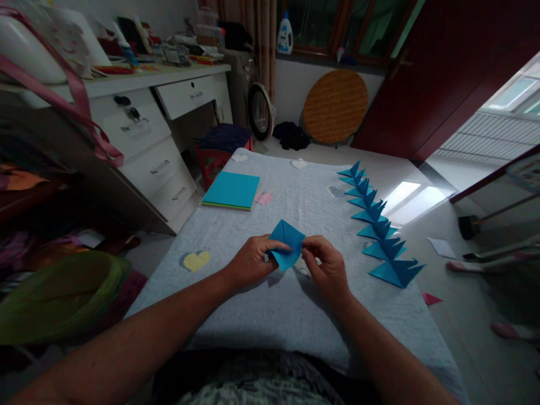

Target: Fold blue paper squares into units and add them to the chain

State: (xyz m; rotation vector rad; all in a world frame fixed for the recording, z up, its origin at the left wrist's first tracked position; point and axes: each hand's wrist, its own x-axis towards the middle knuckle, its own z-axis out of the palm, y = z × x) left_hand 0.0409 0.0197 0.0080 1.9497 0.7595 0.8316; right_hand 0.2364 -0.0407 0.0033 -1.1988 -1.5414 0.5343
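A partly folded sheet of blue origami paper (287, 235) is held up just above the cloth-covered table (236, 332). My left hand (253, 260) grips its left side, thumb lying across the front and fingers behind. On the right edge, my right hand (327, 264) pinches the paper between thumb and fingertips. A row of several folded blue paper cranes (394, 273) runs along the table's right side, beyond my right hand. Farther back on the left lies a stack of square coloured paper (233, 190), blue on top.
A white drawer cabinet (139, 152) and a green-lined bin (63, 292) stand to the left. Behind the table are a stool (223, 138), a washing machine (242, 79) with its door ajar and a round wooden tabletop (336, 106). A pink paper scrap (432, 298) lies at right.
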